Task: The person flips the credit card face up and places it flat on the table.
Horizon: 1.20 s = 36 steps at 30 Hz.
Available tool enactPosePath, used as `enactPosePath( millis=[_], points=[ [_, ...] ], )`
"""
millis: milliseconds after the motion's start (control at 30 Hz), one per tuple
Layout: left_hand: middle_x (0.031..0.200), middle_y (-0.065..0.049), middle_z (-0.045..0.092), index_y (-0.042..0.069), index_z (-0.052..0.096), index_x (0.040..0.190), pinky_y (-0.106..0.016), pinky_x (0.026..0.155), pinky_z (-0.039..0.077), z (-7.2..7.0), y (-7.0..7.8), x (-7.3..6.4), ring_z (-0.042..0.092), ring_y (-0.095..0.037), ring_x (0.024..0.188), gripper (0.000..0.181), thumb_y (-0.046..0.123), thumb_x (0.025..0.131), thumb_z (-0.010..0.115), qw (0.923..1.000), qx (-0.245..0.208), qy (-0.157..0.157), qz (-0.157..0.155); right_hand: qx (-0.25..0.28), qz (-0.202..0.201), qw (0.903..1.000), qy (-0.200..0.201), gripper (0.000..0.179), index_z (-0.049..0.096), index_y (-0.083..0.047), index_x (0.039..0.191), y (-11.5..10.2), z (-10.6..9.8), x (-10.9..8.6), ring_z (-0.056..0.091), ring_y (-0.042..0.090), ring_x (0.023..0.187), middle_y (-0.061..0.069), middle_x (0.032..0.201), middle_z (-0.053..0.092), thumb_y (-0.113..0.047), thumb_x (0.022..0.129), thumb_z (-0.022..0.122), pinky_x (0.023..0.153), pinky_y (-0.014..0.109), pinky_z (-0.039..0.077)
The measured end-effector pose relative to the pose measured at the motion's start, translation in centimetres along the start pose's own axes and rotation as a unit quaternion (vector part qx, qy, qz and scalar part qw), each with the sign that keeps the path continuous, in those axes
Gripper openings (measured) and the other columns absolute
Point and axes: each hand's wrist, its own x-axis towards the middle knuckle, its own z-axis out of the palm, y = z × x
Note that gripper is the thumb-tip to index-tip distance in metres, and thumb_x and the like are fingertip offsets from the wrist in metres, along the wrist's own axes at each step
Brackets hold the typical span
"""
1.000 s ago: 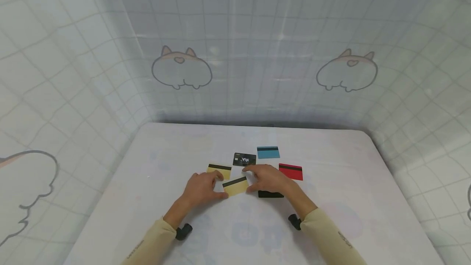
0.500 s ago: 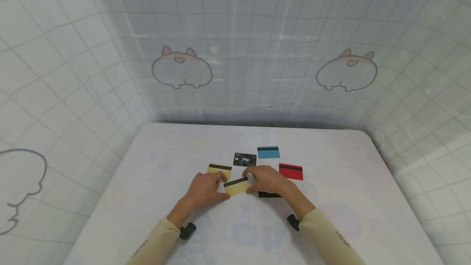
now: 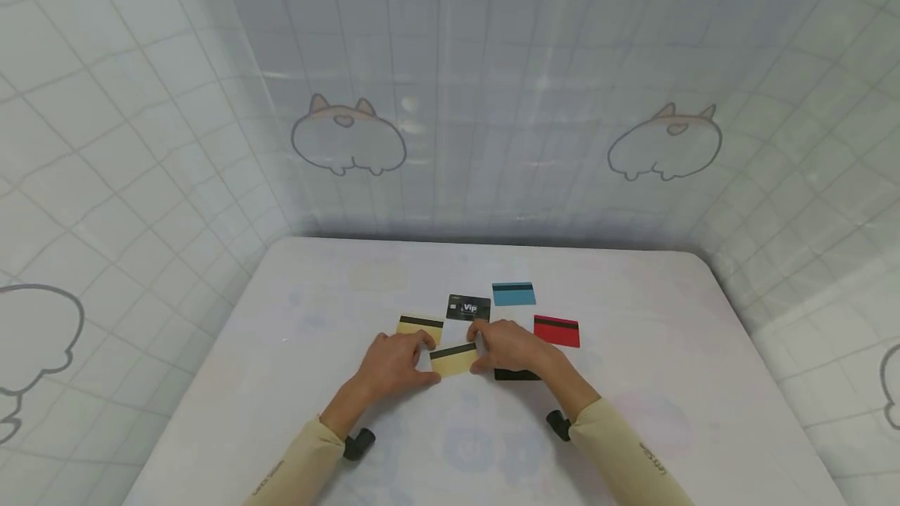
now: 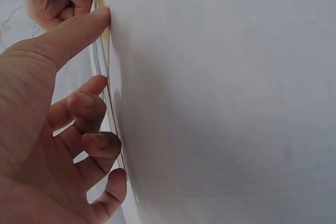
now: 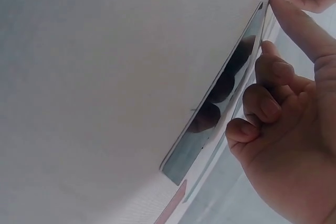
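A pale yellow card with a dark magnetic stripe [image 3: 454,364] lies slightly tilted between the two hands at the middle of the table. The left hand [image 3: 391,365] holds its left end, thumb at the near corner and forefinger towards the far one. At the right end the right hand [image 3: 512,345] holds it with thumb and forefinger. In the left wrist view the other left fingers [image 4: 100,142] are bent, their tips close to the tabletop. Behind the left hand lies a second yellow striped card [image 3: 419,322], partly covered by its fingers.
A black card marked Vip [image 3: 461,307], a blue striped card [image 3: 514,297] and a red striped card [image 3: 556,335] lie beyond the hands. Partly under the right hand is a glossy black card [image 3: 517,375]. The white tabletop [image 3: 295,389] meets a patterned curtain [image 3: 492,139] behind.
The near yellow card has shifted slightly right and turned a little more level, with the left hand following it rightwards. The right hand keeps almost the same place at its end.
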Motion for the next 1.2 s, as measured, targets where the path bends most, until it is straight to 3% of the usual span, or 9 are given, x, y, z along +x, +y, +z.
enactPosePath(
  millis=[500, 800, 1200],
  points=[
    [0.064, 0.012, 0.049, 0.025, 0.067, 0.116, -0.038, 0.075, 0.037, 0.01, -0.21, 0.24, 0.044, -0.007, 0.058, 0.056, 0.057, 0.073, 0.084, 1.0000, 0.007, 0.002, 0.004, 0.021, -0.006, 0.9998, -0.001, 0.056, 0.055, -0.021, 0.123, -0.08, 0.08, 0.01, 0.054, 0.013, 0.075, -0.006, 0.082, 0.057, -0.040, 0.080, 0.085, 0.064, 0.027, 0.047],
    [0.063, 0.014, 0.047, 0.025, 0.066, 0.115, -0.037, 0.073, 0.036, 0.04, -0.52, 0.02, 0.041, -0.005, 0.056, 0.060, 0.060, 0.069, 0.085, 0.9995, 0.014, 0.010, 0.026, 0.009, -0.025, 0.9996, 0.003, 0.055, 0.055, -0.019, 0.122, -0.21, 0.35, -0.16, 0.052, 0.011, 0.068, -0.006, 0.076, 0.056, -0.040, 0.080, 0.084, 0.060, 0.026, 0.044],
    [0.060, 0.016, 0.044, 0.026, 0.069, 0.116, -0.037, 0.076, 0.036, 0.04, -0.51, -0.09, 0.039, -0.004, 0.056, 0.060, 0.061, 0.070, 0.084, 0.9972, 0.039, 0.045, 0.045, -0.019, -0.009, 0.9997, 0.009, 0.058, 0.055, -0.022, 0.124, -0.46, 0.63, -0.31, 0.054, 0.013, 0.073, -0.006, 0.079, 0.058, -0.045, 0.079, 0.083, 0.063, 0.028, 0.045]
  ],
)
